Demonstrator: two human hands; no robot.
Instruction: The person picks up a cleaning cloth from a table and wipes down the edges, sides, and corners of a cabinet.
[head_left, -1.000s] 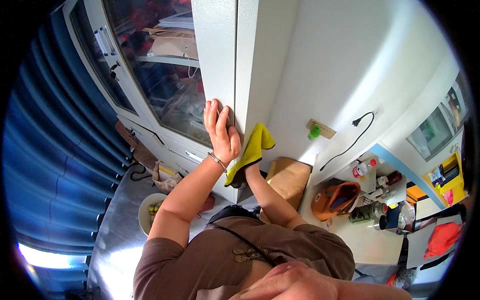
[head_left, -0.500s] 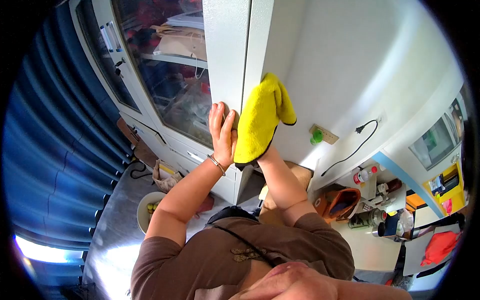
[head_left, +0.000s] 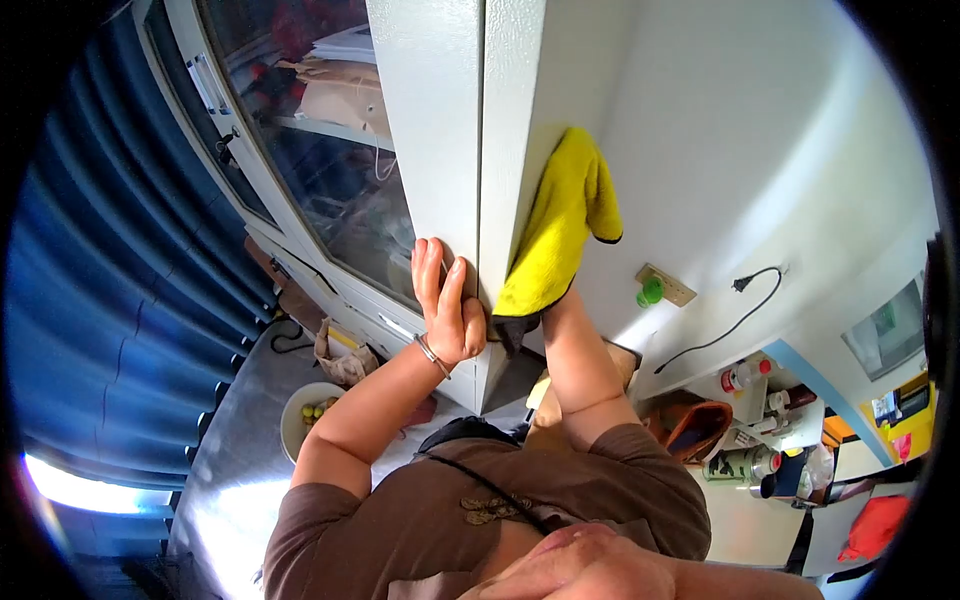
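Observation:
My left hand (head_left: 450,312) rests on the white cabinet's (head_left: 437,130) front frame near its corner, fingers extended and somewhat apart, with nothing in it. A bangle circles that wrist. Just to the right, a yellow cloth (head_left: 560,225) with dark edging covers my right hand, whose fingers are hidden beneath it. Only the wrist and forearm show below the cloth, which lies against the cabinet's narrow side panel. Papers and bags (head_left: 345,98) are visible behind the cabinet's glass door.
Blue curtains (head_left: 110,300) hang at left. A white bowl (head_left: 292,425) with round green fruit sits lower left. A socket with a green plug (head_left: 650,292) and a black cord (head_left: 725,332) are on the right wall. An orange-brown bag (head_left: 690,425) and bottles stand lower right.
The yellow cloth and my right arm have moved up and to the right along the cabinet side. My left hand stays on the frame, slightly lower in view. The view has shifted a little.

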